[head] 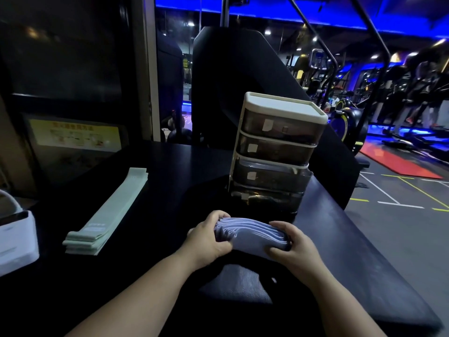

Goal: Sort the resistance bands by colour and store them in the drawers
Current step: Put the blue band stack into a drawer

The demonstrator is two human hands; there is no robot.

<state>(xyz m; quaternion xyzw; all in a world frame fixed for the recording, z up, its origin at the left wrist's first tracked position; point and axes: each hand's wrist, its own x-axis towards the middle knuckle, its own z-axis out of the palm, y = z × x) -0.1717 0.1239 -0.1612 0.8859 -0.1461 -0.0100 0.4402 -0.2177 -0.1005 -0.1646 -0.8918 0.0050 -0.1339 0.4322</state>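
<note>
**Bands of lilac held between two grips**

Both grips close on one bundle. The left grip (209, 242) curls round its nine o'clock end, fingers over the top and thumb underneath. The right grip (294, 249) clamps the three o'clock end the same way. The lilac bands (252, 235) are a folded pack of flat fabric strips. Their layered edges fan along the top like pages, and they are too close-packed for a sure count. The pack is held above the dark table (364, 263), just in front of the drawer unit.

At six o'clock from the pack, one patch of grey-blue ribbed fabric (238, 285) lies in shadow between the forearms.

At twelve o'clock, just beyond the knuckles, stands one drawer unit (277, 152). It has a white frame with a tray top and four smoky see-through drawers stacked one above another. Each drawer carries a pale label on the left of its front. The lower two sit a little further forward than the upper two.

At nine to ten o'clock, well apart from the pack, one stack of pale green bands (109, 210) lies flat and unfolded, running away from the viewer. Several layers show at its near end.

Further out at nine o'clock, one white object (17, 239) is cut off by the frame edge.
</note>
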